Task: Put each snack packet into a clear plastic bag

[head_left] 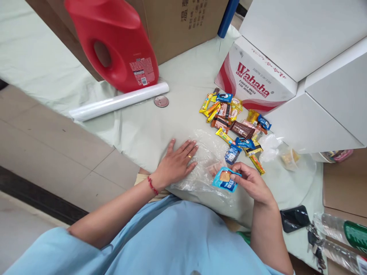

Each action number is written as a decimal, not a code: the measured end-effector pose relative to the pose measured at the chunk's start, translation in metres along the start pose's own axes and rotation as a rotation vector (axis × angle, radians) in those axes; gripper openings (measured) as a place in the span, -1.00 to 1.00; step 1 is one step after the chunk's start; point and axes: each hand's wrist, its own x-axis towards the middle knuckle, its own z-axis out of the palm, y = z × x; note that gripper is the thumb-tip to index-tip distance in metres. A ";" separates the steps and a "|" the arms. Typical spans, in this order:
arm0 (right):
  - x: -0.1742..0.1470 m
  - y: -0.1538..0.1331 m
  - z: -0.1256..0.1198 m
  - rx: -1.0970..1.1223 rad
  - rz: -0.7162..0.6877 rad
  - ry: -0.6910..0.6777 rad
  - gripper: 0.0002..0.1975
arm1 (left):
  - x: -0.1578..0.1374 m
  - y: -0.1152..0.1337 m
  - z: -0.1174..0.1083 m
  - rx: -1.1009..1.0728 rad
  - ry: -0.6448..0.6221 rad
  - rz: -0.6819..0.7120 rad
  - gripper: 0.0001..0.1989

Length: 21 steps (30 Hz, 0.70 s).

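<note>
My left hand point(179, 162) lies flat with its fingers spread, resting on the left side of a clear plastic bag point(197, 179) on the cloth. A blue snack packet point(225, 179) with a picture of a brown food piece is pinched in my right hand point(250, 181), above the bag's right part. Beside that packet a pale pink packet point(215, 167) shows at the bag. Beyond my hands spreads a loose pile of wrapped snacks point(225, 112) in yellow, brown and blue. A small blue packet point(233, 154) lies nearest to my right hand.
A red detergent jug point(123, 46) and a white roll point(120, 102) lie at the back left, near a round disc point(161, 101). Behind the snacks stands a Wahaha carton point(255, 76). At right are a black phone point(295, 219), keys point(315, 244) and plastic bottles point(329, 225).
</note>
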 end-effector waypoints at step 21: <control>0.013 0.032 0.052 -0.749 -0.519 0.077 -0.86 | -0.001 -0.001 -0.002 -0.018 0.030 -0.014 -0.44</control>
